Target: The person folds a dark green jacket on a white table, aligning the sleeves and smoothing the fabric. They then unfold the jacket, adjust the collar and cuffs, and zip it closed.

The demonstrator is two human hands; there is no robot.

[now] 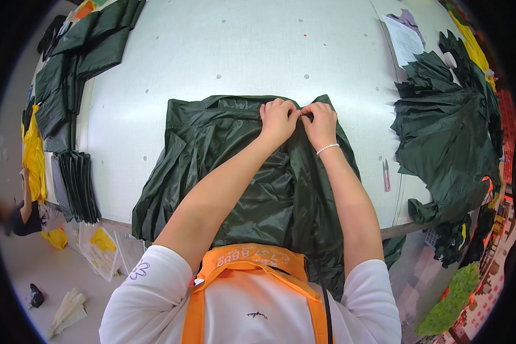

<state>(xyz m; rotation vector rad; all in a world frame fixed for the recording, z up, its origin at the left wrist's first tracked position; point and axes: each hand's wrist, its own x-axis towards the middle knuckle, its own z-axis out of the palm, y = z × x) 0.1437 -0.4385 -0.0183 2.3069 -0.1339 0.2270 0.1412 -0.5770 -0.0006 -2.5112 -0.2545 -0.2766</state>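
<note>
A dark green, shiny garment (264, 195) of thin cloth lies spread and creased in front of me, its near part hanging over the table edge against my orange apron. Along its far edge, my left hand (279, 118) pinches the cloth between closed fingers. Close beside it, my right hand (321, 123), with a white beaded bracelet at the wrist, pinches the same edge. The fingertips of both hands almost meet there. Whatever small part of the cloth sits between them is covered by the fingers.
The pale table (264, 51) has small round studs. Thread snips (386, 175) lie to the right, near a big heap of dark green cloth (441, 129) and a paper sheet (404, 40). Folded green pieces (54, 86) are stacked at left. Another person (26, 215) is at far left.
</note>
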